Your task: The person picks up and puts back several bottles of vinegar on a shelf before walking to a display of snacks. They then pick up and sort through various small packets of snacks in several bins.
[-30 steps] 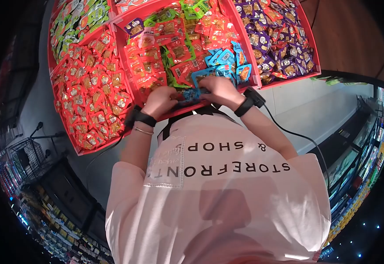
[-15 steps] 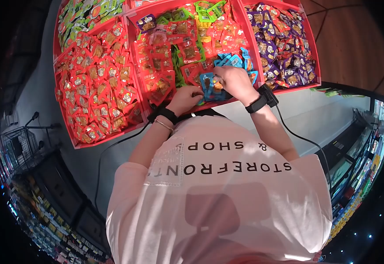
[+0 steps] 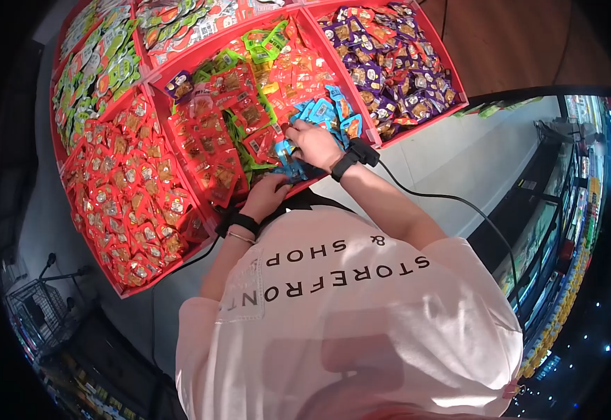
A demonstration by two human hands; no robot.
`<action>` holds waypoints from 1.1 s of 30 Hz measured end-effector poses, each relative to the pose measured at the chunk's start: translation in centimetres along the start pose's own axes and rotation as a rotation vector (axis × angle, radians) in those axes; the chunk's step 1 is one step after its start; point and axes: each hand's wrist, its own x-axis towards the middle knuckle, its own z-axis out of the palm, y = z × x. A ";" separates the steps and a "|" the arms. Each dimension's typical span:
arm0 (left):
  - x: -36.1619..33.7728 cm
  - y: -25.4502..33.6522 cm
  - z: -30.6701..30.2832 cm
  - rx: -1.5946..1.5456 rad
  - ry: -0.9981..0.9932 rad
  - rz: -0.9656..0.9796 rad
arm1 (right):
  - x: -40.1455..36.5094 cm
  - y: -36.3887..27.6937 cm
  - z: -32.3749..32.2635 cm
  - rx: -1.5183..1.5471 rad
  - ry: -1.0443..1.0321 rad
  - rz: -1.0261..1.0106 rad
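A red display bin (image 3: 361, 94) holds loose snack packets sorted by colour. Blue packets (image 3: 323, 112) lie in the near right corner of the middle compartment. My right hand (image 3: 314, 143) rests on them, fingers closed over a blue packet (image 3: 286, 152). My left hand (image 3: 267, 192) sits at the bin's front edge just below, gripping a small stack of blue packets (image 3: 297, 171). Both wrists wear black bands; a cable runs from the right one.
Red packets (image 3: 130, 189) fill the left compartment, purple packets (image 3: 382, 63) the right, green packets (image 3: 99, 63) the far left. A white base (image 3: 459, 161) stands under the bin. A wire cart (image 3: 36, 308) is at lower left, store shelving (image 3: 571, 231) at right.
The view has swung, putting the bin more to the upper left. My left hand has drawn back to the bin's front edge while my right hand stays on the blue packets.
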 end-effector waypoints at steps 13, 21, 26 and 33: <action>3.0 8.6 -0.3 0.073 0.331 0.138 | -9.1 11.9 -8.0 -0.005 0.642 0.460; 15.5 18.8 7.0 0.334 0.471 0.342 | -8.0 20.2 -11.0 -0.034 0.360 0.407; 23.7 18.0 9.9 0.622 0.497 0.396 | -7.9 25.4 -10.8 0.054 0.377 0.427; 26.9 17.5 10.6 0.942 0.457 0.200 | -8.4 26.5 -12.2 0.199 0.242 0.462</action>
